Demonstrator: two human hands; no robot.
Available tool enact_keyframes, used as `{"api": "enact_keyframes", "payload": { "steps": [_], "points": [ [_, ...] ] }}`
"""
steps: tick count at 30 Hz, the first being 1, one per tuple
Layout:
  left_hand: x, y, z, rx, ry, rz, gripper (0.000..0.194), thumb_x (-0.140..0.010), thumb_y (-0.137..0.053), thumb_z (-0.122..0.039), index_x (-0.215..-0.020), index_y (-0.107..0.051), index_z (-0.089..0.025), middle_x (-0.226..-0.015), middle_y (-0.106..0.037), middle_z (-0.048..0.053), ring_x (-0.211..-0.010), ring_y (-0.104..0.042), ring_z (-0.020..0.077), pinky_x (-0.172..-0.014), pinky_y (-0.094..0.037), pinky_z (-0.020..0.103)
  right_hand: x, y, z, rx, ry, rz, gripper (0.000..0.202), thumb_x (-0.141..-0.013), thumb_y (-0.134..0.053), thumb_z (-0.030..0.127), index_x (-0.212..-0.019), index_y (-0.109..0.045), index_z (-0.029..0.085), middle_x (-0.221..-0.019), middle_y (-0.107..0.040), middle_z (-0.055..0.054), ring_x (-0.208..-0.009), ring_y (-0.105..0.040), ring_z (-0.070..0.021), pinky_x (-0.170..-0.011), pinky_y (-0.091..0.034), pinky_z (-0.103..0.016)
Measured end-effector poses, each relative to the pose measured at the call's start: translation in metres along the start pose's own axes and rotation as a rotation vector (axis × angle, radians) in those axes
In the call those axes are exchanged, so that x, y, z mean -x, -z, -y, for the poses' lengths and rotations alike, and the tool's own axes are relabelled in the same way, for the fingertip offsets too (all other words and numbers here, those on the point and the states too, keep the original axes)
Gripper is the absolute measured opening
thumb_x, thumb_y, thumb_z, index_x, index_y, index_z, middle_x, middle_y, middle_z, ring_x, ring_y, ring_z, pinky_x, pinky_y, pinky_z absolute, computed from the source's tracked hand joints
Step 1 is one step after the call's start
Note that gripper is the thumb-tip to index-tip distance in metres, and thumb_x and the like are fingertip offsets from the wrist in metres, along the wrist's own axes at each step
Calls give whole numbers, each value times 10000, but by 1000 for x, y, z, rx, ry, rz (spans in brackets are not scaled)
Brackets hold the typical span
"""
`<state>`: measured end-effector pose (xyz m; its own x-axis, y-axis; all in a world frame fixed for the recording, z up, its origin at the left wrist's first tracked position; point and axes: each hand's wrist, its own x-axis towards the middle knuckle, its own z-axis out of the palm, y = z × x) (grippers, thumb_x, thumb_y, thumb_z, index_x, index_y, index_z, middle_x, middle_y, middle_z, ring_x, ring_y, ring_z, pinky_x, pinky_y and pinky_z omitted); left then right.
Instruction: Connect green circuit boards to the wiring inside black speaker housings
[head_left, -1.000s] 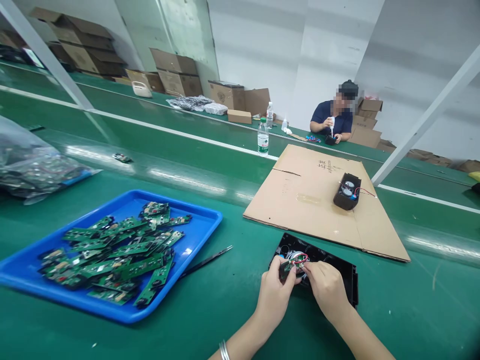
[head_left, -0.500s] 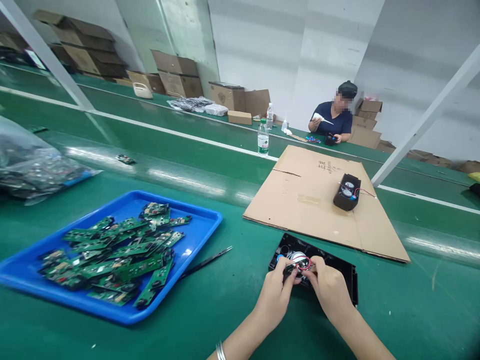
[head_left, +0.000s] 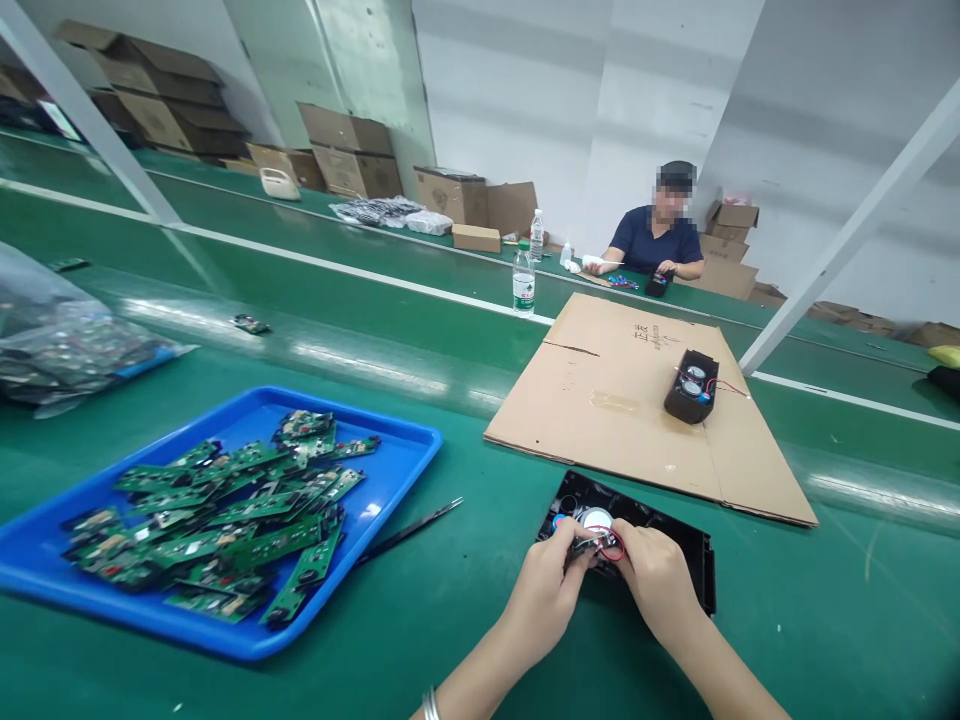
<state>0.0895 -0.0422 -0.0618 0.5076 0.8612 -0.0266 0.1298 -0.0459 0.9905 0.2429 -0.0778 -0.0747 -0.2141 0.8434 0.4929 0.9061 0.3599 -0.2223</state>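
Both hands meet over a black speaker housing [head_left: 686, 540] on the green table. My left hand [head_left: 551, 575] is closed in a pinch on a small part that looks like a circuit board [head_left: 583, 546]. Against it, my right hand [head_left: 649, 570] pinches by the red wire [head_left: 616, 545]; what its fingertips grip is too small to make out. A round silver speaker [head_left: 598, 519] and a blue component [head_left: 559, 522] show inside the housing, behind the fingers. The near part of the housing is hidden under the hands.
A blue tray [head_left: 259, 648] of green circuit boards lies left, with tweezers [head_left: 412, 528] beside it. Behind the hands is a cardboard sheet [head_left: 600, 400] bearing another black housing [head_left: 691, 388]. A bottle [head_left: 523, 282] stands beyond. Across the line sits a person [head_left: 656, 235].
My fingers have shifted slightly on the part and wire, uncovering more of the silver speaker. The person across has lowered the white bottle in one hand. The view has moved a little.
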Motion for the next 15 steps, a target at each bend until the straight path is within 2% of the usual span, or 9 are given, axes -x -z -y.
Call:
{"api": "enact_keyframes", "payload": {
  "steps": [6,8,10,11,12,14,15],
  "points": [
    [0,-2,0,61,34,-13,139,-859,-400,-297,-807,-482,-198,-786,-658,52,-725,-635,178,-698,-515,279,3,-2,-3,5,-1,22,378,-986,-252,293,-935,-566,91,-635,-574,-44,-513,-507,-148,-492,-381,-263],
    [0,-5,2,104,69,-38,140,-848,-418,-317,-807,-478,-197,-760,-651,43,-705,-639,178,-685,-528,283,3,5,-7,-25,-22,94,384,-979,-277,335,-955,-579,101,-644,-582,-45,-535,-526,-150,-510,-408,-261],
    [0,-8,2,157,114,-80,150,-823,-455,-339,-786,-479,-196,-704,-633,25,-661,-636,175,-654,-541,281,0,19,-12,-34,-78,217,335,-931,-417,389,-1056,-567,117,-750,-611,-61,-646,-566,-165,-589,-452,-264],
    [0,-9,3,173,133,-105,154,-807,-477,-345,-771,-482,-195,-674,-620,15,-634,-631,172,-635,-546,280,-1,26,-14,-19,-119,294,394,-869,-526,420,-1137,-537,131,-871,-616,-80,-766,-576,-189,-669,-467,-282],
    [0,-10,3,183,145,-127,157,-793,-492,-347,-760,-485,-194,-651,-610,7,-616,-627,171,-620,-550,280,-3,34,-16,9,-165,376,556,-779,-633,449,-1223,-483,148,-1028,-584,-102,-920,-546,-229,-768,-460,-319],
    [-1,-12,3,192,153,-159,159,-775,-506,-351,-759,-493,-194,-630,-601,0,-600,-625,172,-599,-555,280,-5,45,-19,62,-256,564,941,-583,-767,483,-1357,-329,175,-1320,-374,-127,-1193,-336,-320,-942,-356,-426],
    [-1,-12,4,192,149,-168,163,-772,-505,-357,-767,-496,-194,-626,-599,-2,-596,-624,173,-591,-556,280,-5,48,-19,77,-305,663,1056,-525,-789,476,-1391,-259,186,-1392,-257,-121,-1254,-222,-344,-988,-288,-467]
  ]
}}
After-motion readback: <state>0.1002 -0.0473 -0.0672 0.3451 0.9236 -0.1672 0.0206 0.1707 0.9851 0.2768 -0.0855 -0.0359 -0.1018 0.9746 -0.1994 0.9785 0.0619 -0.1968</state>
